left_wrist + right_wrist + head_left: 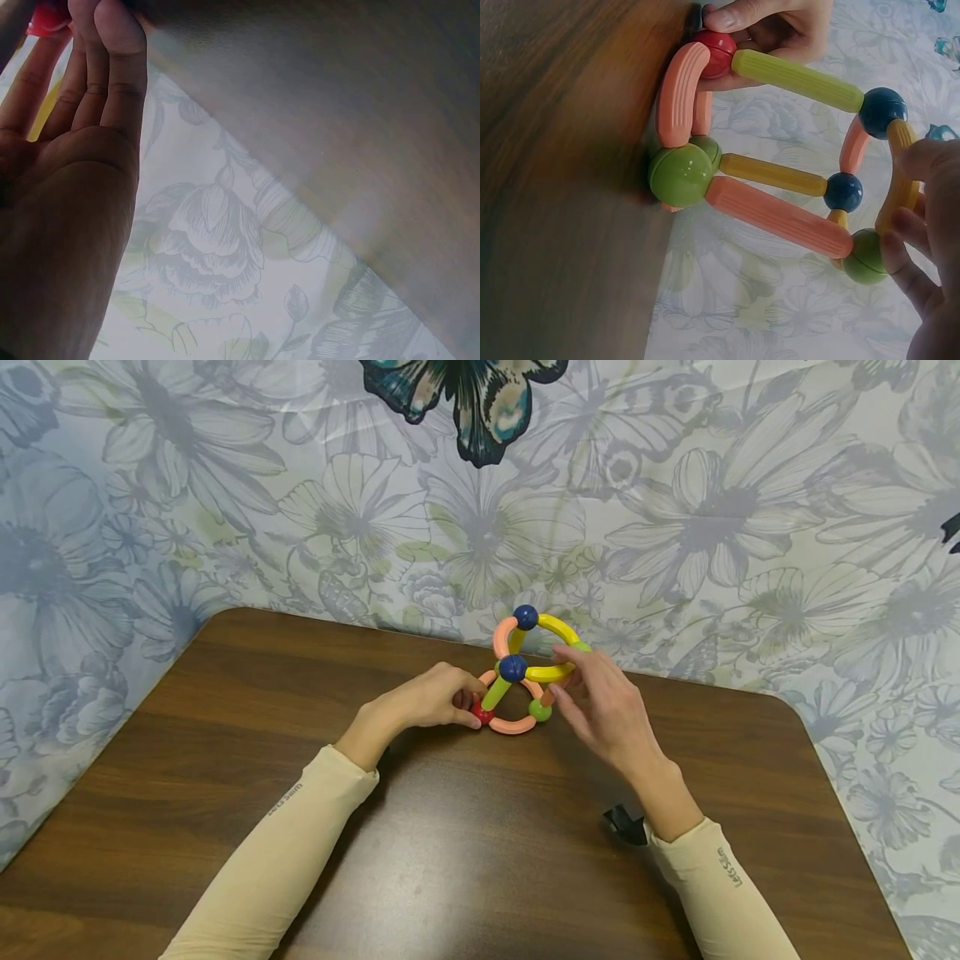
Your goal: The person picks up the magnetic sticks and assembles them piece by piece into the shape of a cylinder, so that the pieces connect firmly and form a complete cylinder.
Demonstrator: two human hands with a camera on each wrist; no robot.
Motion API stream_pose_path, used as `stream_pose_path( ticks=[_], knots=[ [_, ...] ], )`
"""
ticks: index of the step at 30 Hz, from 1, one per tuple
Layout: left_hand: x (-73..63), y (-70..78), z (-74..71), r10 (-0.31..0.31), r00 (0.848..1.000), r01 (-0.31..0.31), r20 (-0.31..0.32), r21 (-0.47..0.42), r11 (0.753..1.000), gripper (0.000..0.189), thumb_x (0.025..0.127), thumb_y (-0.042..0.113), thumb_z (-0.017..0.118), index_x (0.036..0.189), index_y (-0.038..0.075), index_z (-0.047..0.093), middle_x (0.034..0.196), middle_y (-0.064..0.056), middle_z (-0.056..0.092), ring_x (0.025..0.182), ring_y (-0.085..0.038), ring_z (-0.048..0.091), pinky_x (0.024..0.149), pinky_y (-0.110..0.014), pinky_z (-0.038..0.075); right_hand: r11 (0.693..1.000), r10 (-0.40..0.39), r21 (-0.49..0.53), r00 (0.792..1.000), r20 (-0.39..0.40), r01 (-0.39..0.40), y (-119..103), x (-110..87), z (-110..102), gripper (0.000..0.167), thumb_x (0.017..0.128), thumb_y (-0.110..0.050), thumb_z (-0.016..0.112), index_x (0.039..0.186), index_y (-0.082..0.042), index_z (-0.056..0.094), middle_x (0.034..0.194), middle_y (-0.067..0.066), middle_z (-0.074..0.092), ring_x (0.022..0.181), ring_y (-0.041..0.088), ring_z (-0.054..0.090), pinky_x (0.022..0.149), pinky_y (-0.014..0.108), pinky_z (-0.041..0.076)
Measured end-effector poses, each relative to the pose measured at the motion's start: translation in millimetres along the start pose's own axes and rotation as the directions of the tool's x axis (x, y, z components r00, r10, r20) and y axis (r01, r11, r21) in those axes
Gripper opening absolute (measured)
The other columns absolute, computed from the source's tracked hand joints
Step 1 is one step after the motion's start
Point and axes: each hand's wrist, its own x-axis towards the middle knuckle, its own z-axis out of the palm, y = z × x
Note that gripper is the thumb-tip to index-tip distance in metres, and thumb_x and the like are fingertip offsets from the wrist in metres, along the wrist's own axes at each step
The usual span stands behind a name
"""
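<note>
A toy frame of balls and sticks stands on the table. Its base is a ring of curved salmon sticks [512, 726] with a red ball [716, 54] and green balls [681, 175]. Straight sticks, lime [799, 81], yellow [772, 175] and salmon [776, 217], rise to an upper ring with blue balls [513, 668] and a green ball [864, 256]. My left hand [438, 697] pinches the red ball at the base. With my right hand [611, 710], I hold the upper ring by a curved yellow stick [897, 187], thumb against the green ball.
The brown wooden table [420, 860] has rounded far corners. Behind it hangs a cloth [337, 527] printed with flowers and butterflies. A small black strap-like piece [625, 825] shows beside my right wrist.
</note>
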Motion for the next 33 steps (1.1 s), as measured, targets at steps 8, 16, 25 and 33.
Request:
stream_pose_path(
  ticks=[8, 16, 25, 33],
  knots=[
    [-0.4, 0.2, 0.8, -0.001, 1.0, 0.001, -0.002, -0.009, 1.0, 0.016, 0.089, 0.019, 0.087, 0.095, 0.014, 0.074, 0.077, 0.003, 0.065, 0.073, -0.01, 0.06, 0.069, -0.027, 0.051, 0.961, 0.274, 0.01, 0.955, -0.109, -0.275, 7.1, -5.7, 4.6, 0.082, 0.081, -0.014, 0.093, 0.149, -0.001, 0.048, 0.139, 0.019, 0.059, 0.084, 0.027, 0.06, 0.07, 0.035, 0.053],
    [-0.6, 0.2, 1.3, -0.001, 1.0, 0.001, -0.006, -0.002, 1.0, 0.016, 0.088, 0.019, 0.087, 0.094, 0.014, 0.073, 0.077, 0.003, 0.065, 0.073, -0.01, 0.06, 0.069, -0.027, 0.051, 0.845, 0.515, 0.131, 0.855, 0.061, -0.519, 5.6, -9.3, 11.2, 0.074, 0.088, -0.018, 0.087, 0.152, -0.008, 0.05, 0.1, 0.009, 0.074, 0.075, 0.018, 0.071, 0.065, 0.029, 0.059],
    [0.1, 0.2, 1.2, -0.009, 1.0, 0.009, -0.007, 0.003, 1.0, 0.016, 0.088, 0.018, 0.087, 0.093, 0.013, 0.073, 0.077, 0.003, 0.066, 0.073, -0.01, 0.061, 0.07, -0.027, 0.052, 0.879, 0.458, 0.142, 0.889, 0.012, -0.455, 3.7, -9.9, 15.9, 0.062, 0.093, -0.005, 0.079, 0.148, -0.002, 0.052, 0.102, 0.013, 0.072, 0.082, 0.023, 0.072, 0.065, 0.042, 0.062],
    [-0.1, -1.1, 1.4, -0.02, 1.0, 0.021, -0.015, 0.005, 1.0, 0.019, 0.087, 0.018, 0.089, 0.094, 0.012, 0.072, 0.078, 0.001, 0.067, 0.073, -0.011, 0.062, 0.07, -0.028, 0.053, 0.904, 0.414, 0.116, 0.91, -0.003, -0.411, -2.5, -9.9, 19.7, 0.061, 0.092, -0.001, 0.075, 0.149, -0.004, 0.053, 0.098, 0.013, 0.073, 0.074, 0.02, 0.07, 0.063, 0.035, 0.059]
  ],
)
